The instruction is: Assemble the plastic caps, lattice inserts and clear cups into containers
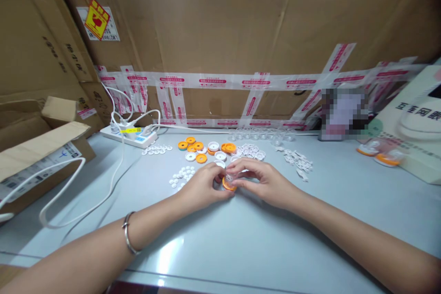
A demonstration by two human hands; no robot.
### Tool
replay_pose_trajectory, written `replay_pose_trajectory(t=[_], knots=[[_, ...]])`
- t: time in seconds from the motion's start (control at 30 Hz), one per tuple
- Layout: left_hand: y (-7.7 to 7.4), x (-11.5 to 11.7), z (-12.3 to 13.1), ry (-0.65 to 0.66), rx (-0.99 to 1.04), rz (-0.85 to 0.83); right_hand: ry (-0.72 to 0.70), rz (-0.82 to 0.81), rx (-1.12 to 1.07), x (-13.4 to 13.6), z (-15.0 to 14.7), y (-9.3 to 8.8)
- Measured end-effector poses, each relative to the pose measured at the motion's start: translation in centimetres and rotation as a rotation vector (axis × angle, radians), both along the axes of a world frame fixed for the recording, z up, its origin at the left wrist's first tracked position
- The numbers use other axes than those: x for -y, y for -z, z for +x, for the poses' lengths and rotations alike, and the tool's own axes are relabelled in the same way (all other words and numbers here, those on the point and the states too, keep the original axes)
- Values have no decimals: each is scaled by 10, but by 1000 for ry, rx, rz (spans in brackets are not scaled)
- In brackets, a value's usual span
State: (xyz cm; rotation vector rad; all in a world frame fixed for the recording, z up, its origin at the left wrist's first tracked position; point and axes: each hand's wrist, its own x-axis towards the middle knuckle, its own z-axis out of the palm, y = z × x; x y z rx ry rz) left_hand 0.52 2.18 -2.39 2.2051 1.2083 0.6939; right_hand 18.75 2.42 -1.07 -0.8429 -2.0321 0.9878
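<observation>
My left hand [203,187] and my right hand [263,179] meet at the middle of the grey table [241,239]. Both pinch a small orange round cap [228,185] with a clear plastic part on top of it. A silver bangle [128,233] circles my left wrist. Just behind the hands lie several orange and white caps [201,148], small white discs [182,176] and white rings [251,151].
A white power strip [129,134] with cables sits at the back left, beside an open cardboard box [37,156]. Taped cardboard [223,32] walls the back. A row of clear cups [262,134], white pieces [299,161], and a white box [413,124] lie to the right.
</observation>
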Motion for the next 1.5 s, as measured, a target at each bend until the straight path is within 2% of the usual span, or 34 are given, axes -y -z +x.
replay_pose_trajectory(t=[0.2,0.43,0.6,1.03,1.17,1.37,1.43,1.5], knots=[[1,0,-1,-30,79,-73,14,-40,-53,-1,-1,4],[-8,5,3,2,539,-444,146,-108,-221,4,1,-9],[-21,14,5,13,711,-519,150,-109,-350,8,0,-16],[-35,23,1,93,711,-510,79,-54,-378,17,-1,-29],[-33,26,4,35,708,-416,141,-51,-367,18,-3,-28],[-28,31,10,-131,646,-221,249,9,-372,23,-13,-19],[-28,31,12,-146,643,-221,280,22,-373,23,-15,-16],[-29,29,13,-110,677,-275,295,4,-396,23,-16,-16]])
